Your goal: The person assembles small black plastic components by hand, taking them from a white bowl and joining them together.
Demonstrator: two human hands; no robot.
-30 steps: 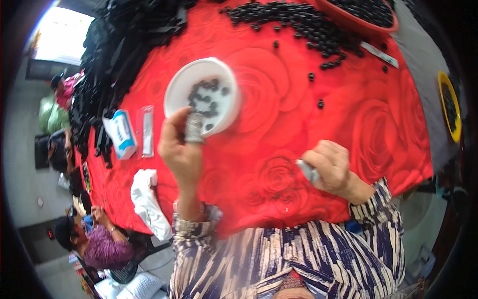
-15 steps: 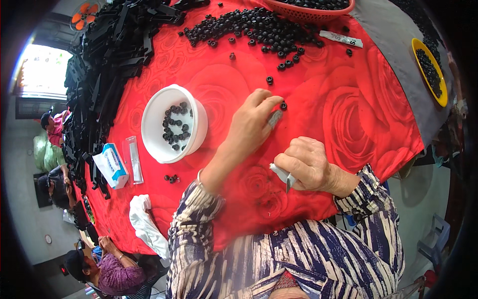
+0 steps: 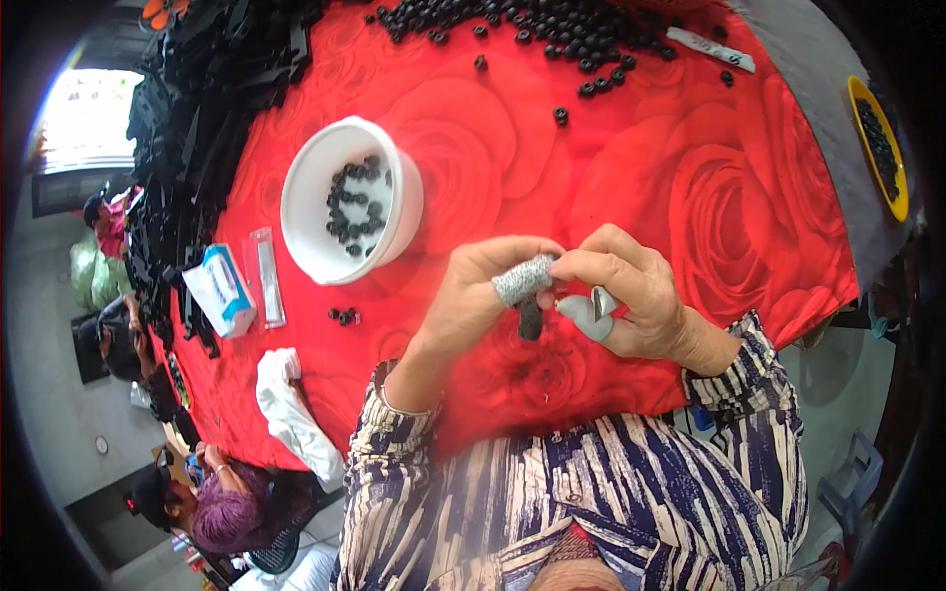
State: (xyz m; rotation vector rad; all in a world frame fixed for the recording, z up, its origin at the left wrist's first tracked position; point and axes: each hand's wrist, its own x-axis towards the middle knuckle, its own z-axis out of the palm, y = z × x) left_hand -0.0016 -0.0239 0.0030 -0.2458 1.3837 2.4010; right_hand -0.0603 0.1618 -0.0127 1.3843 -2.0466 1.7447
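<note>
My left hand and my right hand meet over the red cloth, fingertips pinched together. A grey speckled wrap covers one left finger, and a dark grey piece shows just below it. The small black round part in my left fingertips is mostly hidden. On my right thumb sits a pale grey cover. A thin, flat, blade-like piece is tucked in my right hand beside it. Left of my hands, a white bowl holds several black round parts.
Loose black round parts are heaped at the far side of the red tablecloth. Long black parts pile at the left. Nearby are a tissue pack, a clear packet and a white cloth. A yellow tray stands right. Other people sit left.
My left hand has picked up a black round part from the cloth and drawn back toward me. It now meets my right hand. The whole view has shifted slightly.
</note>
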